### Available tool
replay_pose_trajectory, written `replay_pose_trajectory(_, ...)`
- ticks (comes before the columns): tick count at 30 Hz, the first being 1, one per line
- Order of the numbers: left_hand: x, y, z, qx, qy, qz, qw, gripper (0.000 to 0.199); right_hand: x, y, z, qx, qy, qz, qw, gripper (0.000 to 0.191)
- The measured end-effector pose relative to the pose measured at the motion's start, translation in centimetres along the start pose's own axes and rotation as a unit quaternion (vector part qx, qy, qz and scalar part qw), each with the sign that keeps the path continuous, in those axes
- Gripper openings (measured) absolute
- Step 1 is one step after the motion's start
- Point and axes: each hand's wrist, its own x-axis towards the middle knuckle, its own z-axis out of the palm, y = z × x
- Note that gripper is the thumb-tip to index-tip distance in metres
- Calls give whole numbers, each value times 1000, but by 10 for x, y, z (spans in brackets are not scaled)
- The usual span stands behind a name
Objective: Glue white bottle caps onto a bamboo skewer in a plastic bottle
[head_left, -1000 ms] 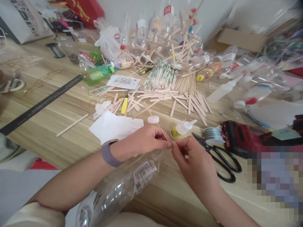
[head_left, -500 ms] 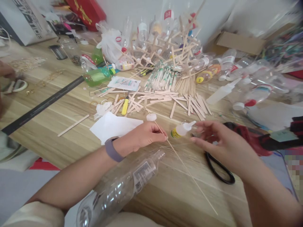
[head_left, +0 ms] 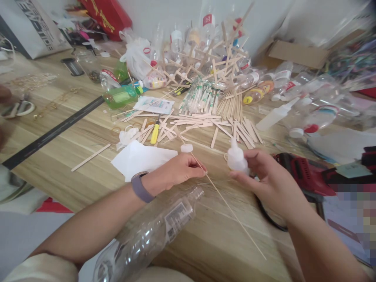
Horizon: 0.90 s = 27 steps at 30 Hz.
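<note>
My left hand [head_left: 188, 166] is closed, pinching a thin wooden skewer [head_left: 232, 211] that slants down to the right. A white bottle cap [head_left: 187, 148] sits on the skewer near its upper end, beyond my fingers. My right hand [head_left: 266, 180] grips a small white glue bottle [head_left: 235, 158] between thumb and fingers, its nozzle pointing up; the far side of the grip is hidden. Under my left forearm lies a clear plastic bottle [head_left: 155, 231], its open neck toward the middle. White paper [head_left: 141, 156] rests on the table behind my left wrist.
Loose craft sticks [head_left: 199, 121] and a yellow-handled screwdriver [head_left: 155, 133] lie ahead. Behind them stand many plastic bottles [head_left: 207, 31] and a stick structure [head_left: 216, 68]. A red and black power tool [head_left: 305, 176] is at right. Another person's hand [head_left: 4, 96] is at far left, near scissors [head_left: 22, 107].
The glue bottle has gone from lying tilted on the table to upright in my right hand, which has closed on it. My left hand holds the skewer in nearly the same place.
</note>
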Motion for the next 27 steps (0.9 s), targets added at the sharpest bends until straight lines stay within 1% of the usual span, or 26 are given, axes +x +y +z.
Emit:
replay_pose_trajectory(3, 1, 0, 0, -8, 1, 5, 1000, 16, -1, -3, -6, 72, -5, 5, 997, 36)
replay_pose_trajectory(4, 1, -1, 1, -11, 2, 5, 1000, 16, -2, -4, -7, 85, 6, 13, 996, 35)
replay_pose_trajectory(7, 1, -1, 0, -23, 6, 4, 1000, 14, -2, -3, -5, 139, 67, 42, 987, 32)
replay_pose_trajectory(9, 1, -1, 0, -33, 8, 2, 999, 13, -1, -4, -5, 207, 89, 71, 972, 36)
replay_pose_trajectory(12, 1, -1, 0, -38, 8, 3, 999, 15, 2, -8, -5, 311, 77, 142, 937, 40)
replay_pose_trajectory(14, 1, -1, 0, -33, 3, 5, 999, 15, 4, -11, -7, 349, 77, 177, 917, 41)
replay_pose_trajectory(15, 1, -2, 0, -29, 0, 4, 1000, 15, 4, -12, -8, 355, 80, 185, 913, 40)
replay_pose_trajectory(16, 2, -2, 0, -24, -4, 2, 1000, 16, 4, -12, -9, 352, 82, 185, 914, 40)
replay_pose_trajectory(18, 2, -3, 0, -12, -11, 1, 1000, 16, 2, -10, -11, 320, 82, 166, 929, 38)
replay_pose_trajectory(21, 3, -4, 0, 5, -14, 7, 1000, 18, -4, -9, -12, 254, 79, 97, 959, 31)
replay_pose_trajectory(24, 3, -3, 0, 12, -16, 11, 1000, 19, -9, -16, -12, 198, 47, 53, 978, 27)
replay_pose_trajectory(25, 3, -3, 0, 14, -19, 11, 1000, 19, -10, -19, -12, 175, 34, 47, 983, 27)
replay_pose_trajectory(27, 3, -3, 0, 23, -22, 10, 999, 21, -11, -23, -11, 120, 28, 28, 992, 29)
